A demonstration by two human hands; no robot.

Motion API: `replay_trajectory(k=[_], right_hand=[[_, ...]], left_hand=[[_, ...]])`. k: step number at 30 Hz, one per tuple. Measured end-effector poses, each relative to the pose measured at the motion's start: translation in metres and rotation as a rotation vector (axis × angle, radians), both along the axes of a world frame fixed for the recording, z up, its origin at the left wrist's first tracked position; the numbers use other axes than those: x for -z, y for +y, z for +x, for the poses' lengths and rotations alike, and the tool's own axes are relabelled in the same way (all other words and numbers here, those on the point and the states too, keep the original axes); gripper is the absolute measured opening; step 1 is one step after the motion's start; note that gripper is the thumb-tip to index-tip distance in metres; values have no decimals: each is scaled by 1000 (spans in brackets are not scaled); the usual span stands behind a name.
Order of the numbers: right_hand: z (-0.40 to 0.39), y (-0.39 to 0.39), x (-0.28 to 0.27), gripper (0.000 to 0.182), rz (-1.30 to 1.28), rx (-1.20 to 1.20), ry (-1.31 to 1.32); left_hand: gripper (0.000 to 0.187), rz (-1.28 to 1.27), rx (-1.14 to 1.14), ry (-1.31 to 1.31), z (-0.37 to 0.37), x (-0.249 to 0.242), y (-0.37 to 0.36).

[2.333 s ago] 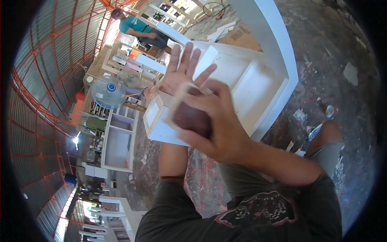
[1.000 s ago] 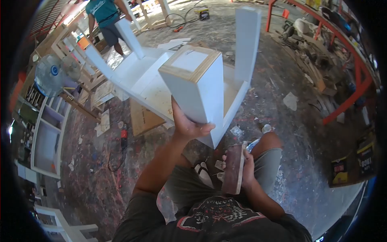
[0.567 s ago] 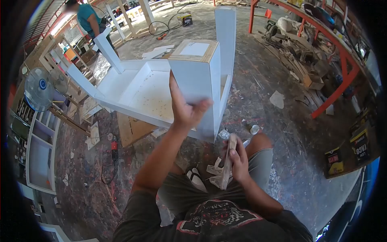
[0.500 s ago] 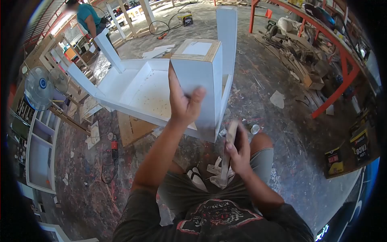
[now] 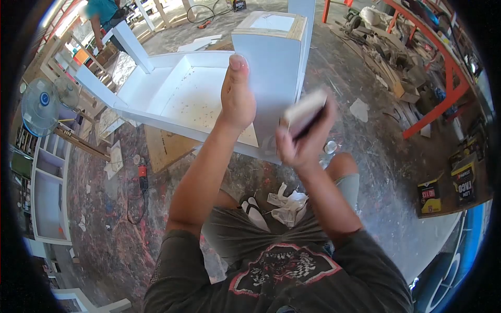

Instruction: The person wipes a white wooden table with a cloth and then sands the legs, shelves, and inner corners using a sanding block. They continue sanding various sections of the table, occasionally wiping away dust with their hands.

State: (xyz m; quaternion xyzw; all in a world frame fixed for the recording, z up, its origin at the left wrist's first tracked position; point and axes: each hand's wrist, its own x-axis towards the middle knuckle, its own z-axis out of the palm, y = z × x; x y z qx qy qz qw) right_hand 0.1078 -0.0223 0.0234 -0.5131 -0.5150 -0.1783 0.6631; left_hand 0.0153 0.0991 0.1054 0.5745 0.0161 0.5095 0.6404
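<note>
My left hand [image 5: 238,99] is at the left edge of a white box-shaped upright [image 5: 269,78] on a white-painted furniture frame. Its thumb points up and the fingers stretch along that side, partly hidden behind the thumb. My right hand [image 5: 309,141] is closed around a flat pale block [image 5: 303,110], blurred by motion, beside the upright's right edge. The block has a light face and a darker underside. Bare wood edges and a white sheet show on the upright's top. Small crumbs lie in the frame's shallow white compartment [image 5: 198,99].
A standing fan [image 5: 40,107] and a red power tool [image 5: 142,177] with a cord are at left. Crumpled white plastic [image 5: 288,206] lies between my feet. A red-legged bench [image 5: 446,99] and scrap wood stand at right. Another person [image 5: 107,23] is at the far left.
My right hand has swung up and forward with the block, which has tilted from upright to slanting. My left hand sits higher in view, and the view has shifted, with the furniture higher.
</note>
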Motion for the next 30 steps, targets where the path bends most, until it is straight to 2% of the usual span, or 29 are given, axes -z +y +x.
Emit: replay_trajectory(k=[1,2,4,5,6,7,8,10,12,14,15,16,18,19,23,25,29,30], right_hand=[[-3,-6,48,112,-85,-22,74],[-15,-5,110,111,-102,-249,439],[-24,-18,209,107,-239,-371,619],[-29,-29,233,107,-233,-373,623],[-31,-38,250,102,-359,-254,606],[-33,-41,252,97,-485,-133,587],[-34,-42,253,97,-482,-134,589],[-33,-45,242,87,-552,33,630],[-29,-36,264,83,-511,101,667],[-22,-31,282,83,-513,26,1270],[-26,-32,255,88,-516,-14,1424],[-30,-36,231,88,-512,-8,1421],[-30,-44,200,85,-513,-408,1811],[-27,-47,205,79,-606,-458,1896],[-27,-68,190,72,-668,-555,1885],[-28,-82,196,71,-621,-580,2007],[-27,-97,204,69,-686,-605,2019],[-29,-96,204,69,-692,-605,2018]], left_hand=[[60,-12,-2,-19,1,4,3],[58,-26,-4,-33,2,8,4],[55,-12,-60,-46,8,15,11],[54,6,-113,-66,12,15,14],[54,15,-113,-66,14,11,13],[54,59,-105,-31,16,7,10],[58,97,-100,4,18,5,8],[54,167,-156,15,29,8,14],[52,237,-214,15,49,5,22],[55,336,-354,-10,73,1,25],[61,337,-360,15,84,0,28],[61,336,-356,8,97,-2,33],[65,342,-400,-11,123,-1,44],[69,351,-356,-5,134,0,51],[70,399,-324,-117,162,12,68],[72,464,-237,-56,161,35,75],[74,488,-247,9,151,91,84],[74,529,-240,90,146,106,87]])
